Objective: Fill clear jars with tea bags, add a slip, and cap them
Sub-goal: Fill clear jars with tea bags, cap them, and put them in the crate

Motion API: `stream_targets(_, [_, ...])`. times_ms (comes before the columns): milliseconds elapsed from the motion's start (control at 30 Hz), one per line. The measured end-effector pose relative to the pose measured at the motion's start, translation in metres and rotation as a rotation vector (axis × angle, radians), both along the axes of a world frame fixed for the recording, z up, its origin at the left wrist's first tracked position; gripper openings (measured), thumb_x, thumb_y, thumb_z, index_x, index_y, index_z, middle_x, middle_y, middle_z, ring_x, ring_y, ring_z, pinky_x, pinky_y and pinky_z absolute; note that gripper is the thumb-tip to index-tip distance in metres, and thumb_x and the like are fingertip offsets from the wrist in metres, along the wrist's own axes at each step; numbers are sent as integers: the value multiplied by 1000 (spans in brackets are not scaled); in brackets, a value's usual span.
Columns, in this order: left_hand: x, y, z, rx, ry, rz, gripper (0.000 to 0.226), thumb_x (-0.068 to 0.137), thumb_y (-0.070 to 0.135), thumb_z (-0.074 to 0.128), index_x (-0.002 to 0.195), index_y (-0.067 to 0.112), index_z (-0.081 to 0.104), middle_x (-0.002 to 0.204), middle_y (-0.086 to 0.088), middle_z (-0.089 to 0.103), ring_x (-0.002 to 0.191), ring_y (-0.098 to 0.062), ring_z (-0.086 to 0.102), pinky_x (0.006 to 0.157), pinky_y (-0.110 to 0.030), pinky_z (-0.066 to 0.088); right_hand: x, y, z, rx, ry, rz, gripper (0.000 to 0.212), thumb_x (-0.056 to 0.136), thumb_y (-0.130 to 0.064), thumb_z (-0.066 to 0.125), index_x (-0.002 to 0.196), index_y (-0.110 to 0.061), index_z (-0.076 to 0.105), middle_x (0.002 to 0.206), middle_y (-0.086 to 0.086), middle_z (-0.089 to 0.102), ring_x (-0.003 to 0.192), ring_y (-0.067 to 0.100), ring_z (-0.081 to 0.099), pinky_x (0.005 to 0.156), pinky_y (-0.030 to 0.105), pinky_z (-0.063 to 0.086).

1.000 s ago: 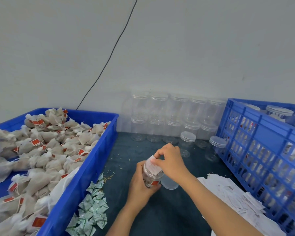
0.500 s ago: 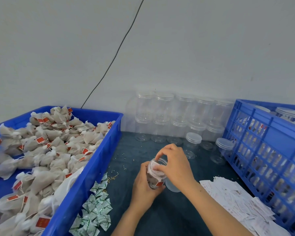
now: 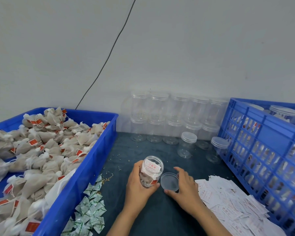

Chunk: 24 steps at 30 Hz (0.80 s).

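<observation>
Open jar of tea bags, slip on top, is gripped by left hand, tilted, above table. Lid, just right, is pinched at rim by right hand.

Two forearms and two hands were recorded in the head view, entering from the lower edge. Left hand and right hand were both bare; no gloves were worn. No rings, watch or bracelet were seen on the visible fingers or wrists. Both forearms were uncovered up to the frame edge, so no sleeve was observed. Fingernails were noted as short and unpainted.
</observation>
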<state>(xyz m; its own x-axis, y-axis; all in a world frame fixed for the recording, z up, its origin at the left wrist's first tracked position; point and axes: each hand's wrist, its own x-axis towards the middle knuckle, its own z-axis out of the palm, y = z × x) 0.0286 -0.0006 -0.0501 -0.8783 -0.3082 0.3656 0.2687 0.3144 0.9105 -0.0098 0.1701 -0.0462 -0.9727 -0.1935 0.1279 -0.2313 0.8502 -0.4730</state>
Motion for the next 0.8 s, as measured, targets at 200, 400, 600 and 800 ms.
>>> stream_targets(200, [-1, 0, 0, -26, 42, 26, 72, 56, 19, 87, 115, 42, 52, 111, 15, 64, 107, -15, 59, 91, -43, 50, 2, 1, 24, -89, 152, 136, 80, 81, -32, 66, 145, -28, 17, 137, -6, 36, 124, 17, 41, 102, 33, 37])
stream_targets(400, [0, -1, 2, -137, 71, 50, 72, 59, 16, 86, 113, 45, 48, 108, 16, 59, 105, -7, 50, 89, -28, 43, 5, 6, 70, -89, 174, 349, 86, 77, -36, 67, 134, -58, 6, 120, -29, 30, 107, 0, 47, 88, 26, 44])
stream_targets(600, [2, 0, 4, -208, 64, -24, 72, 62, 17, 83, 115, 49, 46, 108, 19, 57, 104, 2, 46, 83, -11, 37, 3, -2, 72, -334, 34, 427, 80, 74, -35, 71, 130, -56, 19, 115, -26, 38, 111, -2, 53, 87, 13, 47])
stream_targets(800, [1, -2, 1, -201, 53, -58, 74, 63, 19, 83, 115, 53, 44, 108, 20, 55, 105, 3, 44, 84, -12, 38, 2, -6, 68, -334, 63, 500, 58, 84, -28, 69, 129, -48, 40, 125, -24, 35, 121, -5, 41, 101, 22, 46])
